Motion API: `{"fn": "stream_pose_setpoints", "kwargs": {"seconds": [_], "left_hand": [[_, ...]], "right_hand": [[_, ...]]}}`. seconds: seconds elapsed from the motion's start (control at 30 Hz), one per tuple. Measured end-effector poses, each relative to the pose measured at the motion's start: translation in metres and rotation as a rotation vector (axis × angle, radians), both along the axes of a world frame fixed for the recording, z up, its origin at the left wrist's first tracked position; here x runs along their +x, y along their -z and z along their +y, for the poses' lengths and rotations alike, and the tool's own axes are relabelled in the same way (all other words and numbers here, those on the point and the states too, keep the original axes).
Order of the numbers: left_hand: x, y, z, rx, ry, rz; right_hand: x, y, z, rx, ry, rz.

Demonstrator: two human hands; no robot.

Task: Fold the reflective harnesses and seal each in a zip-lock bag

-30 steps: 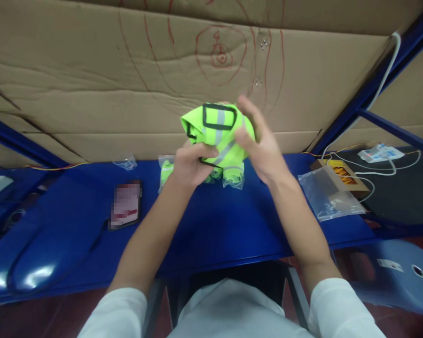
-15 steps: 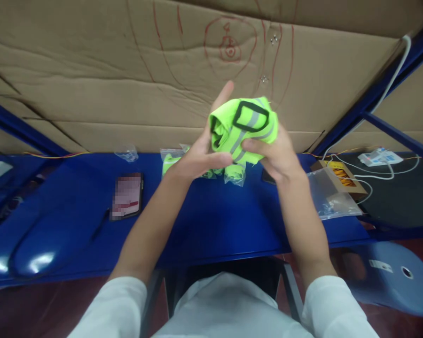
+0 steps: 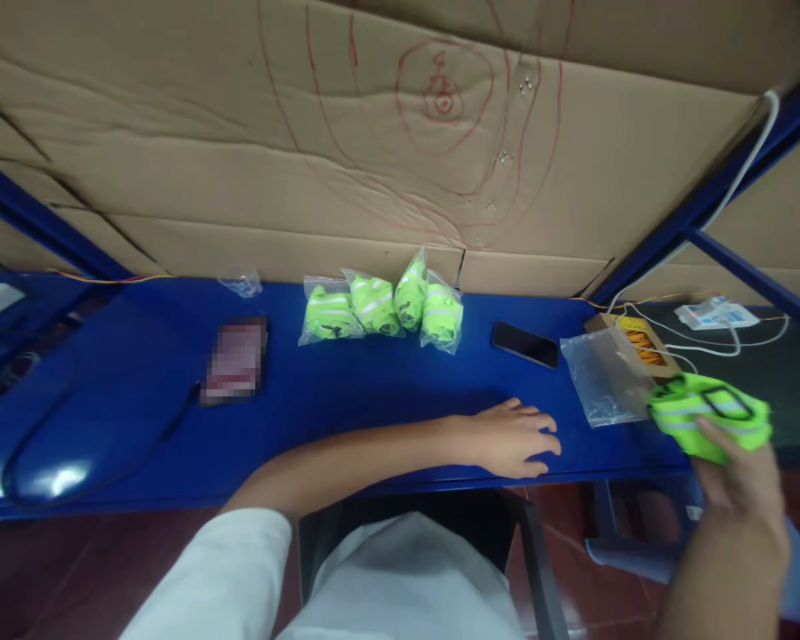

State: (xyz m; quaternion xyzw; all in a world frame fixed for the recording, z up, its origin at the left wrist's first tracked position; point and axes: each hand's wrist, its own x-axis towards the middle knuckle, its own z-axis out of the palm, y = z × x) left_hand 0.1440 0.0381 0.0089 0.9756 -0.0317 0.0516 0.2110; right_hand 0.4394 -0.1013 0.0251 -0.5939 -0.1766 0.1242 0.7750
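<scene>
My right hand [image 3: 740,462] grips a folded neon-yellow reflective vest [image 3: 713,413] with grey stripes and black trim, held out at the far right. My left hand [image 3: 513,440] is empty, its fingers spread low over the front of the blue table [image 3: 400,382]. Right of that hand lies a clear plastic bag [image 3: 596,382], flat and see-through. Several bagged neon-yellow bundles [image 3: 375,304] with silvery stripes stand in a row at the back of the table.
A dark phone [image 3: 525,344] lies right of the bundles, and another phone [image 3: 236,360] with a blurred screen at left. An open cardboard box [image 3: 640,342] and white cables [image 3: 713,349] occupy the right end. Cardboard [image 3: 206,133] walls the back. A blue stool [image 3: 633,551] stands below right.
My left hand has let go of the vest and dropped to the table's front. My right hand has carried the vest far to the right, uncovering the bagged bundles and dark phone.
</scene>
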Motion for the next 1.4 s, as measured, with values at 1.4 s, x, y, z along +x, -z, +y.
{"fn": "stream_pose_setpoints", "kwargs": {"seconds": [1.4], "left_hand": [[-0.131,0.002,0.042,-0.572,-0.912,-0.479]], "right_hand": [[-0.226,0.003,0.05,-0.497,-1.184,-0.773]]}}
